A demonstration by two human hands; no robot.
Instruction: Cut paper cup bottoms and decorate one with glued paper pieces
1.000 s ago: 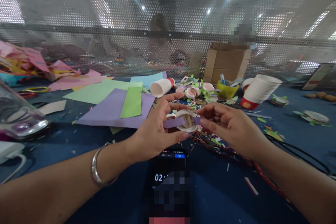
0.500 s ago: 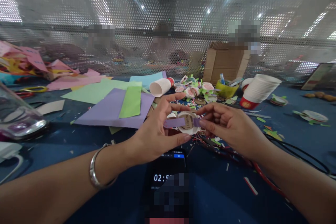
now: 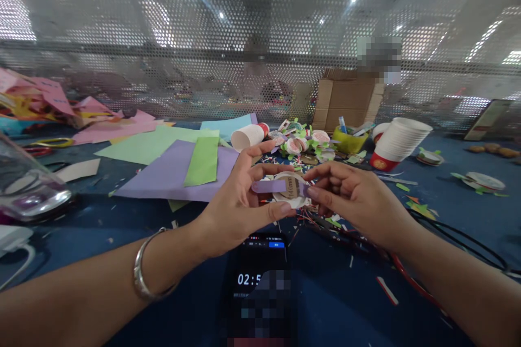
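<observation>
While the left hand (image 3: 234,203) holds a small round white piece (image 3: 290,188) between thumb and fingers just below the frame's centre, the right hand (image 3: 358,192), grip tight, pinches a purple tab (image 3: 302,190) at its right side. A phone (image 3: 252,260) shows at lower centre; purple paper (image 3: 163,176) lies on the table (image 3: 342,303), left of centre.

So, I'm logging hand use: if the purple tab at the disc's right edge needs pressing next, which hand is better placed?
Probably the right hand: its thumb and fingers are at that purple tab, while the left hand spans the white-rimmed disc, thumb below, fingers above.
</observation>
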